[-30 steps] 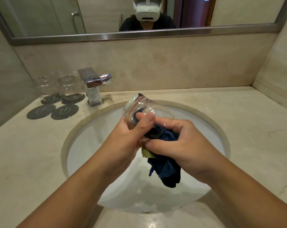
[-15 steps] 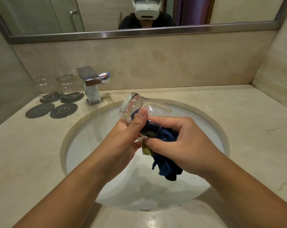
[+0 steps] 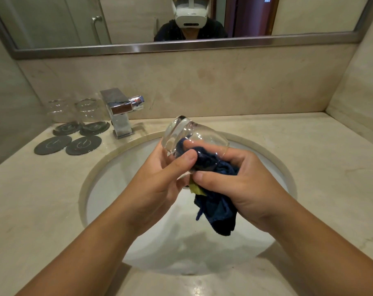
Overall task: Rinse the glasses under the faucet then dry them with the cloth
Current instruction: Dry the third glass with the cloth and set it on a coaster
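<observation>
Drying in progress: left hand (image 3: pixel 157 182) wraps thumb and fingers round the glass (image 3: pixel 195 141), tilted base-up above the sink (image 3: pixel 84 189), and right hand (image 3: pixel 243 186) grips the dark blue cloth (image 3: pixel 216 212), fingers stuffing it into the mouth. Best bet, I'd say: rotate glass against the wad, push cloth right to the base, then wipe the outside, with a firm grip since wet glass likely slips. Two other glasses (image 3: pixel 88 108) sit on coasters (image 3: pixel 67 128) left of the faucet (image 3: pixel 119 112), well apart from both hands.
</observation>
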